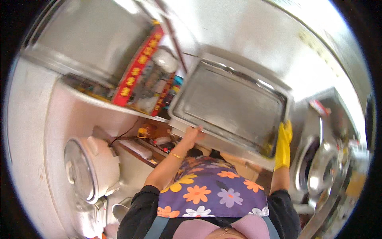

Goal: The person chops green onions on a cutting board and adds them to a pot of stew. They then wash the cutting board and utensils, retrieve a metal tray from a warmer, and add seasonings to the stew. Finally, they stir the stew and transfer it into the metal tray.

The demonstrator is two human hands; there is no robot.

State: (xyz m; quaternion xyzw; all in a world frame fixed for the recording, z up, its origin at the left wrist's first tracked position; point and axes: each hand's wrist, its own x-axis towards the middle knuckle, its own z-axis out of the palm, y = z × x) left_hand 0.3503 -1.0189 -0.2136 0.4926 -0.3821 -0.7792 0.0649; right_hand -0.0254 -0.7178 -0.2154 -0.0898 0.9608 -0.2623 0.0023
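A large rectangular metal tray (229, 104) with a raised rim lies before me, tilted in the view. My left hand (194, 136), bare with a bracelet at the wrist, has its fingers at the tray's near left edge; whether they grip it is unclear. At the right edge is my right hand (284, 143) in a yellow rubber glove, its fingers along the rim. The tray's wet-looking floor reflects the yellow of the glove. I wear a flowered apron (212, 194).
A white rice cooker (92, 168) stands at the left. On the right are a metal pan (323, 170) and a red-and-white packet (320, 107). A shelf holds a red strip (138, 64) with yellow writing and a filled clear bag (164, 59).
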